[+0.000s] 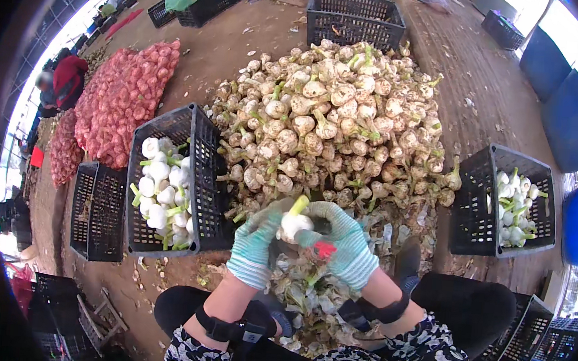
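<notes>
Between my gloved hands sits a white garlic bulb [292, 227] with a short green stem pointing up. My left hand [258, 235] wraps its left side, and my right hand [342, 241] closes on it from the right. Both wear striped green-and-white gloves; a red patch shows on the right one. Just beyond them rises a big heap of dirty, unpeeled garlic bulbs [333, 123]. Loose peeled skins [308, 296] lie below my hands, between my knees.
A black crate of clean white garlic [195, 194] stands at left, another crate [475, 207] at right. An unfilled-looking crate [99, 211] is farther left, beside red mesh sacks [127, 95]. A crate [355, 21] stands behind the heap. A person [65, 81] is at far left.
</notes>
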A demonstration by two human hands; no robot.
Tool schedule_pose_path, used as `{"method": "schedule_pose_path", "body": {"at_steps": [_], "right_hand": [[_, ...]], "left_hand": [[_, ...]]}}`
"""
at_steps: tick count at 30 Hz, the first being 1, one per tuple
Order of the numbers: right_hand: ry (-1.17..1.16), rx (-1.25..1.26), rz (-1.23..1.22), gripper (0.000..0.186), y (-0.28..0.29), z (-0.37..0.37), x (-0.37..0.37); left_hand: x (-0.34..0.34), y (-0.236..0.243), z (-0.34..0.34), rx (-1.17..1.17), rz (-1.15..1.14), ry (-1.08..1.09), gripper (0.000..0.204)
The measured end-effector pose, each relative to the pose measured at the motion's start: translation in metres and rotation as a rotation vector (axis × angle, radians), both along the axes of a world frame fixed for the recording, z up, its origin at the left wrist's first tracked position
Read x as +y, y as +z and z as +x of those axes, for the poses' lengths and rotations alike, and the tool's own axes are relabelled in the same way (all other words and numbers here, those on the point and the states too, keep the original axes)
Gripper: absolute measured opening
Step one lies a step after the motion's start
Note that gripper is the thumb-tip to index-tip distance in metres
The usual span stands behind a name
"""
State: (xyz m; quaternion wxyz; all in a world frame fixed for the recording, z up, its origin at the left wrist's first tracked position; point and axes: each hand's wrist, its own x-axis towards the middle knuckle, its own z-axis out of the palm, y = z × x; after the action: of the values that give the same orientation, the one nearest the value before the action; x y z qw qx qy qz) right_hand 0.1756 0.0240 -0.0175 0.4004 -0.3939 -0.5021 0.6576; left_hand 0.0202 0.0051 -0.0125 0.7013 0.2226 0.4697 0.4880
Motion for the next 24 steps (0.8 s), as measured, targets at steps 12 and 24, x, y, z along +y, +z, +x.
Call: {"method": "schedule_pose_path", "body": {"at_steps": [12, 24], "right_hand": [[0.260, 0.471, -0.428, 0.018, -0.038, 0.007, 0.028], [0.118, 0.271, -0.445, 0.023, 0.010, 0.031, 0.017]], "left_hand": [[-0.007, 0.002, -0.006, 0.392, 0.413, -0.201, 0.057], [-0.002, 0.001, 0.000, 0.217, 0.252, -0.089, 0.060]]}}
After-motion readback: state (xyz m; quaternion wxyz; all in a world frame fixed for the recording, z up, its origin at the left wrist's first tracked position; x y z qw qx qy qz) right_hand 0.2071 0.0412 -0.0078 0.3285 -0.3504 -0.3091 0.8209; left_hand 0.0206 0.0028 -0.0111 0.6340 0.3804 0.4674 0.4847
